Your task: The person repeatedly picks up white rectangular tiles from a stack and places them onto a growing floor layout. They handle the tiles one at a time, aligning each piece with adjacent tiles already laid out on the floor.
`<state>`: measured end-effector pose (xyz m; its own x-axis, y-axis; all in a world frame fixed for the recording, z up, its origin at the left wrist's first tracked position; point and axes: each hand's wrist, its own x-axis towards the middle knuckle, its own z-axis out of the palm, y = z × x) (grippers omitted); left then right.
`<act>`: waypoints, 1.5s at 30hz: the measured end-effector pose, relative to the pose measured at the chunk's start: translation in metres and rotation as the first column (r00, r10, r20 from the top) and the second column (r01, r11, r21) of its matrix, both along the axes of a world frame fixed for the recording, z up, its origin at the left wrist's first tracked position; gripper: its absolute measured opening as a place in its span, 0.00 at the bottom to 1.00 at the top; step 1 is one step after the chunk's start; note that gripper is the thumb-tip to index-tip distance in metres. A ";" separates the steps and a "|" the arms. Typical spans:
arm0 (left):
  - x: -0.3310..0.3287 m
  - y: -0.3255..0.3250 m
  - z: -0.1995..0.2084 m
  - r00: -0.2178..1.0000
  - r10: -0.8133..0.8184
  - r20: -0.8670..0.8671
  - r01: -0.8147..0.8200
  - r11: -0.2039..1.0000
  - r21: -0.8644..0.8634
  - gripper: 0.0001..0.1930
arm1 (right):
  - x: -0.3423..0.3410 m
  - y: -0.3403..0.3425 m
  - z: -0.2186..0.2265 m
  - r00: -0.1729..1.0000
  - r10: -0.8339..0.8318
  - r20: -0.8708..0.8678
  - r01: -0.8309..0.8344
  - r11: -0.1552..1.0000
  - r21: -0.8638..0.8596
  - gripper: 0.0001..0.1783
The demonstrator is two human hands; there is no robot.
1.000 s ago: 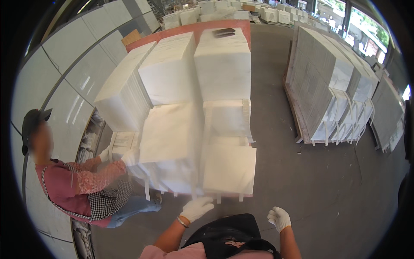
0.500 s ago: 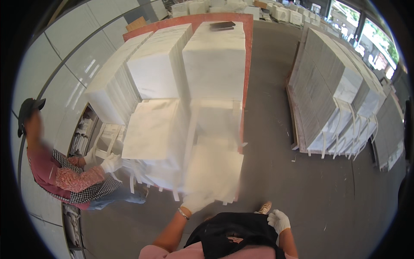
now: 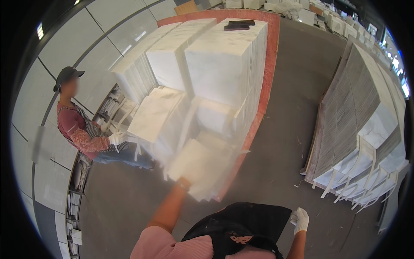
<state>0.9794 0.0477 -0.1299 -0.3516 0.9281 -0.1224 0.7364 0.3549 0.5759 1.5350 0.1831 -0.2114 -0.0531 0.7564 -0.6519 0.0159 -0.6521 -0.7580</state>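
My left hand (image 3: 183,176), in a white glove, is at the near edge of a pale square sheet or tile (image 3: 194,162) on the low front stack. Motion and pale colour smear its fingers into the sheet, so I cannot make out its grip. Out to the right, my gloved right hand (image 3: 300,219) is closed at the edge of my black apron (image 3: 241,220), which is pulled out toward it. Behind the low stack stand tall stacks of white marble-look tiles (image 3: 220,71) on a red base (image 3: 270,56). To their front left is another stack topped by loose pale sheets (image 3: 156,113).
A co-worker (image 3: 82,125) in a dark cap and white gloves handles white straps (image 3: 123,115) at left. Two dark flat objects (image 3: 237,26) lie atop the far tile stack. Another strapped tile stack (image 3: 353,116) stands right, across the grey floor (image 3: 297,77).
My view has turned and shifted. My left hand has moved forward over the pale sheet. My right hand has moved outward to the right, drawing the apron's edge with it.
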 end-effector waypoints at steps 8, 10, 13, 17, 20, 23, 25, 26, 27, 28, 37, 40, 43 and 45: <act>-0.074 0.074 0.102 0.887 0.375 0.271 -0.434 0.876 0.209 0.30 | -0.165 0.103 0.067 0.862 0.477 0.172 -0.506 0.796 0.332 0.24; -0.104 0.100 0.119 0.878 0.400 0.262 -0.462 0.850 0.252 0.31 | -0.213 0.131 0.098 0.780 0.542 0.314 -0.616 0.575 0.538 0.30; -0.163 0.154 0.139 0.920 0.390 0.031 -0.364 0.826 0.430 0.33 | -0.280 0.175 0.153 0.697 0.547 0.464 -0.690 0.338 0.640 0.35; -0.245 0.235 0.164 0.830 0.552 0.083 -0.481 0.632 0.607 0.36 | -0.379 0.234 0.217 0.614 0.411 0.674 -0.751 0.040 0.659 0.42; -0.288 0.293 0.172 0.751 0.603 0.271 -0.635 0.544 0.549 0.38 | -0.455 0.275 0.243 0.568 0.296 0.768 -0.802 -0.007 0.597 0.45; -0.316 0.334 0.168 0.727 0.620 0.295 -0.677 0.579 0.454 0.37 | -0.504 0.303 0.253 0.565 0.232 0.791 -0.806 -0.047 0.590 0.44; -0.325 0.352 0.160 0.714 0.600 0.361 -0.697 0.560 0.447 0.35 | -0.524 0.310 0.252 0.593 0.211 0.777 -0.790 -0.034 0.612 0.43; -0.324 0.354 0.151 0.695 0.571 0.437 -0.718 0.518 0.465 0.34 | -0.529 0.309 0.250 0.610 0.220 0.761 -0.778 -0.015 0.628 0.42; -0.324 0.356 0.145 0.663 0.550 0.509 -0.749 0.474 0.463 0.33 | -0.534 0.308 0.248 0.612 0.239 0.754 -0.780 0.026 0.625 0.42; -0.324 0.357 0.141 0.676 0.523 0.518 -0.736 0.455 0.502 0.31 | -0.537 0.306 0.247 0.634 0.224 0.740 -0.761 0.012 0.648 0.41; -0.305 0.346 0.152 0.698 0.430 0.572 -0.712 0.341 0.614 0.22 | -0.531 0.300 0.249 0.654 0.238 0.718 -0.733 -0.035 0.680 0.34; -0.297 0.323 0.144 0.664 0.391 0.637 -0.746 0.292 0.599 0.21 | -0.524 0.290 0.249 0.686 0.271 0.675 -0.664 -0.147 0.733 0.27; -0.296 0.290 0.123 0.682 0.333 0.652 -0.730 0.257 0.633 0.23 | -0.515 0.276 0.252 0.602 0.427 0.675 -0.674 -0.184 0.716 0.18; -0.291 0.265 0.106 0.739 0.356 0.572 -0.667 0.272 0.693 0.25 | -0.512 0.272 0.254 0.559 0.477 0.678 -0.601 -0.330 0.728 0.15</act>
